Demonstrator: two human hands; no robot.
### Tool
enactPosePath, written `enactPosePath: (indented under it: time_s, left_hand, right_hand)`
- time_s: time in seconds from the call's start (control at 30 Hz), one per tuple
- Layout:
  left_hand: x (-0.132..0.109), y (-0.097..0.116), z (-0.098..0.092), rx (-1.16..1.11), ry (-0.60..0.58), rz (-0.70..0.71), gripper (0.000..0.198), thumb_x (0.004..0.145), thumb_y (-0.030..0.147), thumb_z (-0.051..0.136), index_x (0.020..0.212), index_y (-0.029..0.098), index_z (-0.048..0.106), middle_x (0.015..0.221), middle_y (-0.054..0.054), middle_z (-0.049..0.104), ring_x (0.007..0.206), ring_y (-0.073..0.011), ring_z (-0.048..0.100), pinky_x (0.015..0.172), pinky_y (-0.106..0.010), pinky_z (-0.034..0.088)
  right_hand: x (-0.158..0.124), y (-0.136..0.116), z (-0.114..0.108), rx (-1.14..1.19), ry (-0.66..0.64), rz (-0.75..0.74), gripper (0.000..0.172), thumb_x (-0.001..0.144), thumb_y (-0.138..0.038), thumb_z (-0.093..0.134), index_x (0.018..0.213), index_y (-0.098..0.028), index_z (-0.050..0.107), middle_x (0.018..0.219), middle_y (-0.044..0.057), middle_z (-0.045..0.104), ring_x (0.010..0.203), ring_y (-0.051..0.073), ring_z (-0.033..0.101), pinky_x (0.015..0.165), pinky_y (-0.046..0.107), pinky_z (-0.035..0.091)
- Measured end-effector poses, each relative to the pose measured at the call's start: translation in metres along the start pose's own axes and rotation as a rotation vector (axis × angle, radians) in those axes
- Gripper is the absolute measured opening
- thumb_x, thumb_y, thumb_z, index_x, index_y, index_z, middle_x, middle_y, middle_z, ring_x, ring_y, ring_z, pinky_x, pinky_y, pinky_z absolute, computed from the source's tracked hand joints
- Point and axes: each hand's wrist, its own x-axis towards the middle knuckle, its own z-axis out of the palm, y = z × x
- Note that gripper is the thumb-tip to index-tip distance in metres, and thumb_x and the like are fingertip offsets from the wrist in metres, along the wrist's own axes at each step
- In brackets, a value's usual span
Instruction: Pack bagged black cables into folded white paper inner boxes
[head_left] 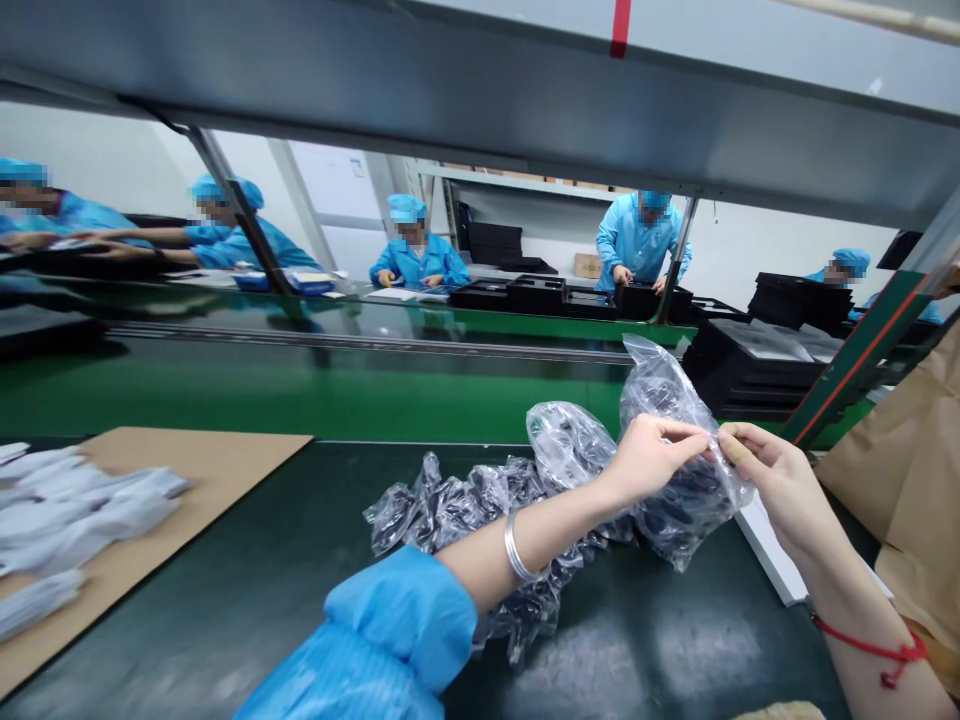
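Observation:
A clear plastic bag (667, 400) with dark contents hangs between my two hands over the right part of the dark green bench. My left hand (656, 455) pinches its edge from the left, thumb and fingers pressed together. Close beside it, my right hand (772, 480) grips the same edge from the right. What the dark contents are, I cannot make out. Behind and under my left forearm lies a heap of small clear bags (480, 500) holding dark items. A larger, puffed-up clear bag (570, 440) rests at the heap's far end.
Cardboard (247, 450) with white wrapped pieces (90, 510) lies at left. A white box (772, 555) and brown paper (900, 470) are at right, near stacked black trays (750, 370). An overhead shelf (450, 90) spans the top. Several co-workers in blue sit or stand beyond the green conveyor (375, 390).

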Motion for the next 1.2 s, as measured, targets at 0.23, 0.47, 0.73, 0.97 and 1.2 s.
enactPosePath:
  time_s: [0.23,0.47,0.73,0.97,1.2]
  left_hand:
    - [-0.001,-0.002,0.001,0.086,0.05,0.045,0.02,0.079,0.02,0.061,0.068,0.016,0.077,0.07,-0.003,0.075,0.069,-0.0172,0.066,0.069,-0.026,0.05]
    - [-0.013,-0.026,0.012,-0.003,0.237,0.061,0.015,0.075,0.024,0.065,0.07,0.017,0.077,0.077,-0.004,0.078,0.075,-0.0216,0.07,0.071,-0.03,0.054]
    - [-0.015,-0.033,0.023,-0.03,0.256,0.075,0.02,0.082,0.039,0.065,0.077,0.02,0.062,0.073,-0.001,0.068,0.07,-0.0165,0.063,0.064,-0.026,0.05]
    - [-0.01,-0.025,0.026,0.271,0.166,0.142,0.024,0.096,0.033,0.047,0.076,0.022,0.052,0.07,0.002,0.058,0.067,-0.014,0.054,0.063,-0.026,0.04]
    - [-0.005,-0.025,0.027,0.119,0.114,0.218,0.024,0.096,0.034,0.046,0.076,0.021,0.052,0.069,0.002,0.054,0.065,-0.0129,0.053,0.066,-0.026,0.042]
  right_hand:
    - [0.001,-0.001,0.003,-0.001,-0.017,0.043,0.053,0.054,-0.067,0.079,0.069,-0.017,0.068,0.071,0.004,0.063,0.064,0.012,0.05,0.055,0.023,0.038]
    - [-0.002,0.009,0.002,0.049,-0.082,0.075,0.05,0.06,-0.064,0.077,0.072,-0.017,0.065,0.063,0.0,0.05,0.057,0.01,0.039,0.05,0.023,0.034]
    - [-0.005,0.017,0.0,0.069,-0.12,0.089,0.046,0.065,-0.062,0.075,0.072,-0.018,0.06,0.066,0.0,0.048,0.062,0.011,0.041,0.053,0.022,0.037]
    - [0.004,0.023,-0.004,0.16,-0.1,0.15,0.046,0.06,-0.058,0.08,0.069,-0.017,0.061,0.065,-0.001,0.045,0.06,0.009,0.039,0.052,0.021,0.039]
    - [0.007,0.016,-0.001,0.112,-0.181,0.143,0.054,0.07,-0.068,0.07,0.063,-0.019,0.051,0.055,-0.005,0.035,0.05,0.007,0.029,0.044,0.02,0.028]
